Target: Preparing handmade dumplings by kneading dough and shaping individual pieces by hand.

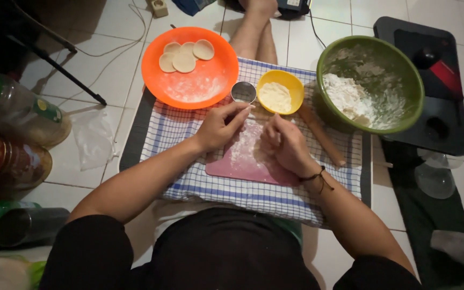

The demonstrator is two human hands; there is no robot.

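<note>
Orange plate (210, 51) is holding 4 dough rounds (185, 55) on the checked cloth (173, 134). Left hand (222, 125) is pinching something small above the floured pink board (248, 161), near the metal cutter (243, 92). Right hand (285, 144) is curling loosely beside it; yellow bowl (280, 92), rolling pin (322, 135) and green bowl (370, 84) are sitting rightward.

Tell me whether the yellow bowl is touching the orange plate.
Apart. The head view shows the yellow bowl and orange plate separated by a round metal cutter on the checked cloth between them.
</note>
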